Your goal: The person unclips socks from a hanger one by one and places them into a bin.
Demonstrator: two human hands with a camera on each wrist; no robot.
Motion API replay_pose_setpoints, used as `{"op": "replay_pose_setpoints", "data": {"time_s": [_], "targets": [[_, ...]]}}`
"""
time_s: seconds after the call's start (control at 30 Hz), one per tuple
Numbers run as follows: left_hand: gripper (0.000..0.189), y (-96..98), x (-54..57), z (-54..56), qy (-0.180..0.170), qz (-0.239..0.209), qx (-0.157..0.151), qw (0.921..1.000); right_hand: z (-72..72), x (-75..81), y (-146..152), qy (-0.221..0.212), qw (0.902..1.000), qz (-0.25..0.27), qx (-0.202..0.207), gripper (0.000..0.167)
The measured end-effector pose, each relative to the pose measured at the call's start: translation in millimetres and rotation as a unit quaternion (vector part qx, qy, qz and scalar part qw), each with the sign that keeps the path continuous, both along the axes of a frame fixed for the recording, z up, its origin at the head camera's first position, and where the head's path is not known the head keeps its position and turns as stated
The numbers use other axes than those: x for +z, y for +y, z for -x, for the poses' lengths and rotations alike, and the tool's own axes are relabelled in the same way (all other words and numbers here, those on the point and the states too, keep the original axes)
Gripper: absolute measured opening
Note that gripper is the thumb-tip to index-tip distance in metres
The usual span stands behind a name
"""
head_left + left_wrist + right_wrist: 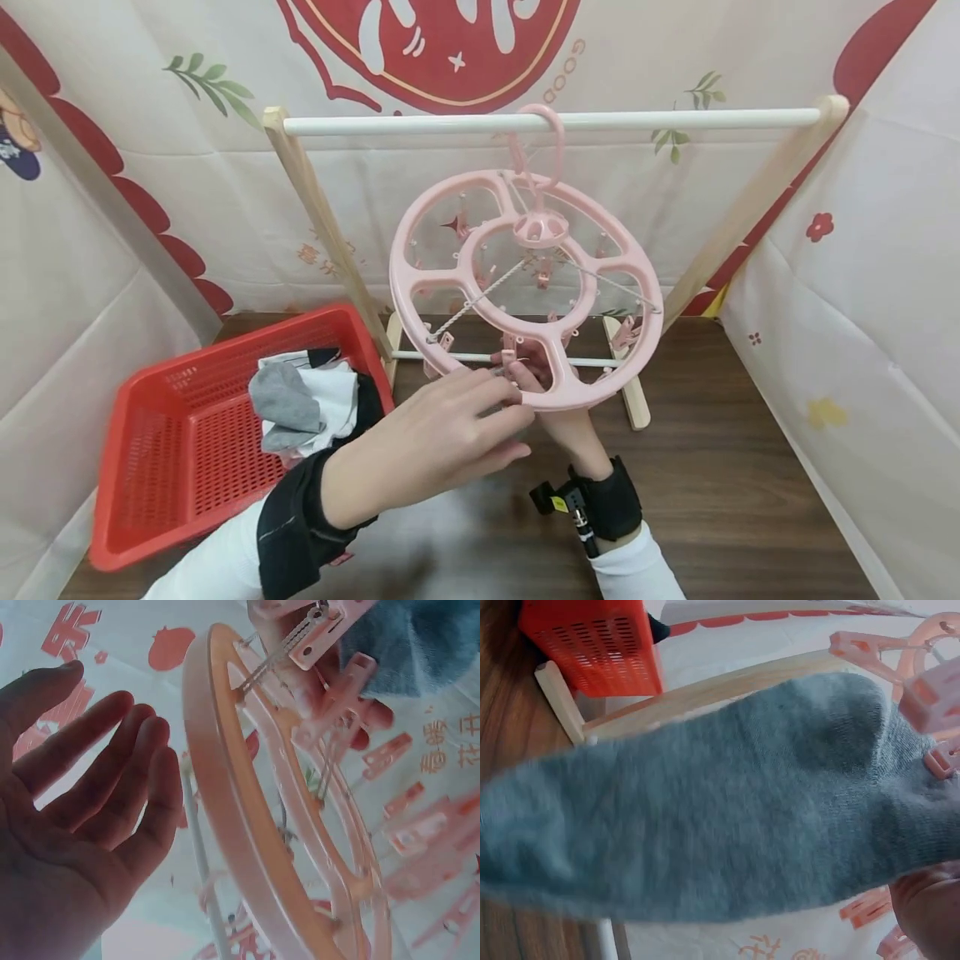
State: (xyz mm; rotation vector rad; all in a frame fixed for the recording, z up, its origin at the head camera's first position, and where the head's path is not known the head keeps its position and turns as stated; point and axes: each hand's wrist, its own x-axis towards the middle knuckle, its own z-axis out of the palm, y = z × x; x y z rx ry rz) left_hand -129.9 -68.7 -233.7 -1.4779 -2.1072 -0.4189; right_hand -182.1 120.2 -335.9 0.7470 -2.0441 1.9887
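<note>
A pink round clip hanger (401,279) hangs by its hook from a white bar. My left hand (442,429) is beside the near rim, fingers apart and relaxed; in the left wrist view the palm faces the ring with nothing in it. From below, my right hand (566,425) reaches up behind the ring, among the clothespins (341,712). It holds a grey sock (705,810) near its cuff, where a pink clothespin (941,759) overlaps the fabric. The sock stretches across the right wrist view; in the head view it is hidden.
The white bar (675,121) spans a wooden stand (322,208). At left, a red basket (225,454) contains several grey, white and black socks (300,400). Other clothespins dangle around the ring. Printed fabric walls (862,275) enclose the brown tabletop (735,500).
</note>
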Motion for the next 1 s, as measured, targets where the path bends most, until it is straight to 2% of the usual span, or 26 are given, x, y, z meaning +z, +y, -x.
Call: {"op": "replay_pose_setpoints", "data": {"time_s": [0.07,0.1,0.23,0.4,0.53,0.63,0.73,0.87,1.0], "targets": [[0.021,-7.7,-2.9,-4.8,-0.001,-0.004,0.005,1.0000,0.1,12.6,-5,0.020,0.9989,0.026,0.032,0.023],[0.021,-11.5,-5.3,-6.4,-0.008,-0.008,0.005,0.9999,-1.2,14.9,-5,0.026,0.9988,0.027,0.031,0.025],[0.022,-24.4,-23.9,-7.1,-0.076,-0.035,0.024,0.9962,1.7,12.9,-6,0.038,0.9979,0.039,0.035,0.023],[0.021,-32.0,-66.8,2.0,-0.152,-0.094,0.084,0.9803,6.0,11.4,-10,0.051,0.9963,0.063,0.030,0.026],[0.032,-34.2,-101.9,14.3,-0.167,-0.132,0.146,0.9662,8.1,10.8,-13,0.047,0.9952,0.080,0.031,0.032],[0.046,-32.1,-123.3,24.4,-0.185,-0.153,0.172,0.9554,8.8,10.4,-13,0.041,0.9958,0.075,0.032,0.034],[0.061,-27.7,-140.6,33.7,-0.228,-0.177,0.170,0.9424,10.4,7.4,-15,0.044,0.9950,0.079,0.042,0.034],[0.077,-18.7,-159.1,44.2,-0.301,-0.206,0.149,0.9191,14.0,2.6,-20,0.047,0.9917,0.103,0.062,0.038],[0.072,-12.2,-172.1,49.0,-0.359,-0.252,0.146,0.8869,18.3,-3.5,-25,0.039,0.9896,0.106,0.089,0.047]]}}
